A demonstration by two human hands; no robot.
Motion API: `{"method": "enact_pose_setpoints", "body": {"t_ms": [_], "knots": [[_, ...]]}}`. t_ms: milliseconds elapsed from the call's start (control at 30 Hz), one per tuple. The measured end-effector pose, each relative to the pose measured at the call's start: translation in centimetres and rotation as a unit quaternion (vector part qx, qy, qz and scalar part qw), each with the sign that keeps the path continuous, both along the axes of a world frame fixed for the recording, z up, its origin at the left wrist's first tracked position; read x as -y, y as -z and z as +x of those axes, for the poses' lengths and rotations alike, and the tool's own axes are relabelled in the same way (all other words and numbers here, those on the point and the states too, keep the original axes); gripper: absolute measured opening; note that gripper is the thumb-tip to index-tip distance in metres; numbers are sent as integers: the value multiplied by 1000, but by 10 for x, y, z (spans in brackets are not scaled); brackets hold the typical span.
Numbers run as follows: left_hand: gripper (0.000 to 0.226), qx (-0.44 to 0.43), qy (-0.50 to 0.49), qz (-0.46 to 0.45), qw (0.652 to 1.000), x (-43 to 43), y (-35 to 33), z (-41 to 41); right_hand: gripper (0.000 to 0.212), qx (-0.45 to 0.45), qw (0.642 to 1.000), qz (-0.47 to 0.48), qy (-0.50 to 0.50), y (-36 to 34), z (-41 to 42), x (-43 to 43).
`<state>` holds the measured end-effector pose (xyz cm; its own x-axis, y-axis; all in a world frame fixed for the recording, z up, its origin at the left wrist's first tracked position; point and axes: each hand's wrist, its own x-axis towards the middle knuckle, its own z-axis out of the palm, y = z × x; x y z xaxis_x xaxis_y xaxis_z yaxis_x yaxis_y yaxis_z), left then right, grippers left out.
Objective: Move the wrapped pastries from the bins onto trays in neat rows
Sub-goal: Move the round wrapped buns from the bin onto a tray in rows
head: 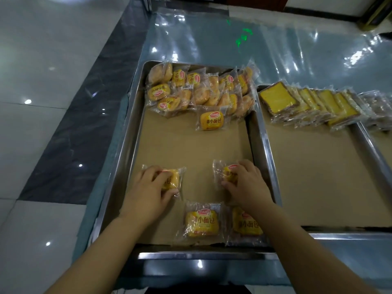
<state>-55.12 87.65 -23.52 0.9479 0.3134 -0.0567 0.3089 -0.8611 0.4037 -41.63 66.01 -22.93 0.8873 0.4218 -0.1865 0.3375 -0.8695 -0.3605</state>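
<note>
In the near half of the tray, the left grip holds one wrapped pastry and the right grip holds a second pastry, side by side. The unfinished row at the tray's far end lies straight ahead, its lone packet nearer the right grip. Wrappers read 小面包.

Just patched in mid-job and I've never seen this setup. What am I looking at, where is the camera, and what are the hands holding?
No machine here: a person works bare-handed, and the one picture comes from a camera on their head, looking down. The left hand grips the left bun and the right hand grips the right bun, both wrapped, on a paper-lined tray. Two near buns lie nearest the person; a pile fills the far end, one loose bun before it. A second tray on the right carries wrapped yellow slices.
</note>
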Motion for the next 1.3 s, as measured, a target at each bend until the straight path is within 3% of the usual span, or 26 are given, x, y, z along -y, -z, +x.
{"method": "enact_pose_setpoints", "body": {"t_ms": [433,633,733,967,1067,1167,1300], "knots": [[55,-48,-2,-1,999,1,-9,-71,57,-11,999,-21,22,-1,-23,14],[67,-118,30,19,992,-1,-17,-68,59,-18,998,-53,17,-11,-26,16],[68,-98,24,9,995,-3,-23,-54,54,-6,999,-35,28,-19,-19,15],[56,-34,-5,-69,997,0,-34,31,43,-8,1000,19,21,-31,16,6],[53,-16,-36,-149,988,6,-40,81,44,-10,999,37,23,-36,35,3],[62,1,-78,-249,965,12,-45,128,45,-8,999,36,22,-38,56,0],[68,35,-106,-290,951,12,-44,175,44,-17,998,43,32,-36,84,-6]]}}
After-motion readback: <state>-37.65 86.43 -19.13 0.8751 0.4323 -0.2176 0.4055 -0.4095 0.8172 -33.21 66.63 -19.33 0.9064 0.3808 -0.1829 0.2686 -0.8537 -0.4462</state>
